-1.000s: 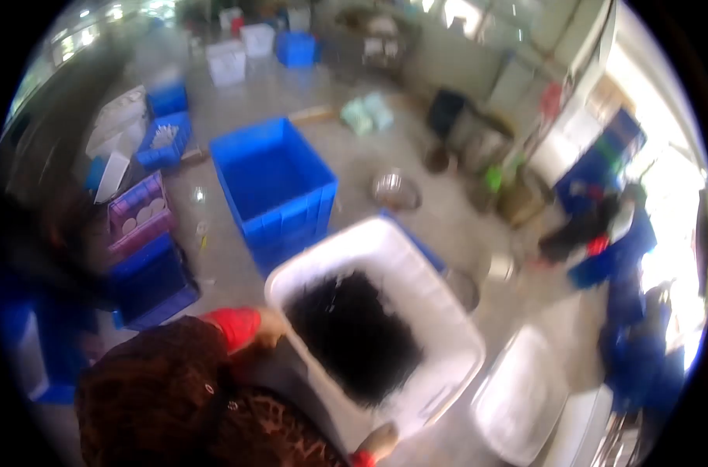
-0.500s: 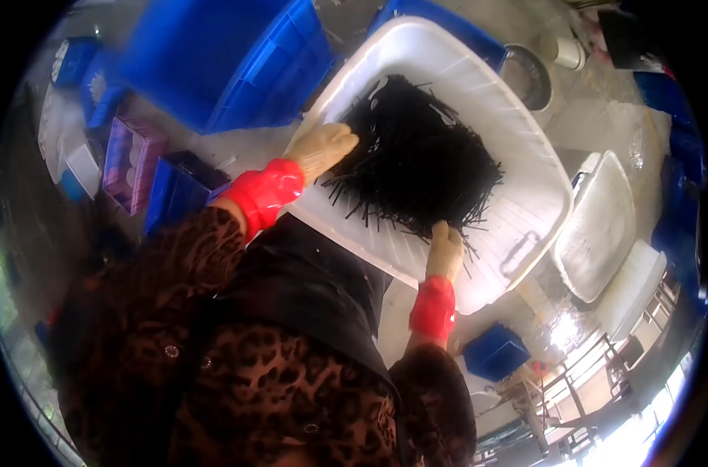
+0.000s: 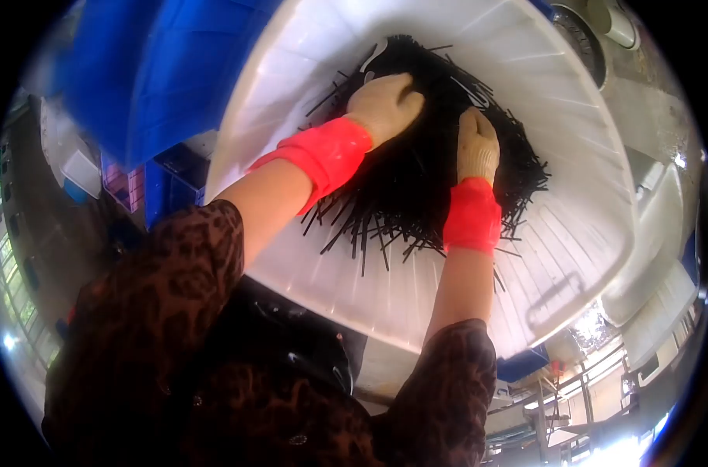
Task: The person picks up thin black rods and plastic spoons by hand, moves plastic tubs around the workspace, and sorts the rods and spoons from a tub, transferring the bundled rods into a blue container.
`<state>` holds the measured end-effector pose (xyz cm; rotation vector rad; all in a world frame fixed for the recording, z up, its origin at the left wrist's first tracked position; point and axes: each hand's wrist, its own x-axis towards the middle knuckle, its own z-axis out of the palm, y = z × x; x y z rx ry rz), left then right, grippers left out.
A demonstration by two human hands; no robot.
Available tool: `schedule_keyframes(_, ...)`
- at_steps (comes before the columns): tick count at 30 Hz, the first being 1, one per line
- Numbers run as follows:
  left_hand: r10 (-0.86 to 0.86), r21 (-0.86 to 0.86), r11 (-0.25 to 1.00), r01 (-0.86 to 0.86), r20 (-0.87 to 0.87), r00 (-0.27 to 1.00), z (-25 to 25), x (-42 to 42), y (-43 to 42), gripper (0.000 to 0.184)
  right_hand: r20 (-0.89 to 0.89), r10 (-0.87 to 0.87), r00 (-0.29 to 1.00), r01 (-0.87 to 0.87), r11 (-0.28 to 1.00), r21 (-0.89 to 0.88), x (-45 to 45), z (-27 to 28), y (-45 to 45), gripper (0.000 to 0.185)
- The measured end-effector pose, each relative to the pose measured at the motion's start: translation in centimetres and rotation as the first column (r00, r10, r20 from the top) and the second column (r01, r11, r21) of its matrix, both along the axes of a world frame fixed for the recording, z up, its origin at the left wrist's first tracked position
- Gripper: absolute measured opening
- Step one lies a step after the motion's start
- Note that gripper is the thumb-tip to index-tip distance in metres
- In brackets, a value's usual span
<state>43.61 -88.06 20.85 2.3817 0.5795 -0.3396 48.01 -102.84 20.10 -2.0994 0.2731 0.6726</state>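
Note:
A large white plastic tub (image 3: 560, 249) holds a heap of thin black sticks (image 3: 401, 187), piled loosely with ends poking out on all sides. My left hand (image 3: 385, 109), in a cream glove under a red cuff, is curled over the upper left of the heap. To its right, my right hand (image 3: 477, 144), gloved the same way, reaches into the heap with its fingers bent together. Both hands are closed among the sticks; the fingertips are partly lost against the black.
Big blue bins (image 3: 190, 70) stand left of the tub. A pink basket (image 3: 124, 187) is beyond them at the far left. A round basin (image 3: 578, 43) and a white bucket (image 3: 612, 23) sit at the upper right, with a white lid-like panel (image 3: 642, 257) along the right.
Both hands have moved forward from the near edges of the heap to its far part and closer together. My head has come nearer, so the tub looks larger.

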Motion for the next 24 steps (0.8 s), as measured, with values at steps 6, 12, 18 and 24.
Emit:
schedule_keyframes(6,-0.540,0.195,0.811,0.552,-0.113,0.834,-2.4,-6.4,-3.9,0.039,0.352,0.510,0.785,-0.495,0.858,-0.139,-7.8,-2.9,-0.5,0.023)
schedule_keyframes(12,-0.559,-0.119,0.816,0.566,-0.412,0.719,6.1,-5.2,-4.6,0.039,0.012,0.591,0.807,-0.590,0.806,0.047,-11.1,4.6,-5.1,0.038)
schedule_keyframes(18,0.470,0.072,0.882,-0.465,-0.109,0.876,0.4,-1.2,-3.4,0.038,-0.088,-0.089,0.992,0.095,0.993,0.069,-3.4,0.5,-7.5,0.038)
schedule_keyframes(24,0.598,0.148,0.797,-0.585,-0.329,0.731,-7.2,0.6,1.3,0.045,-0.479,-0.398,0.783,0.506,0.855,0.116,0.9,-7.7,-6.8,0.031)
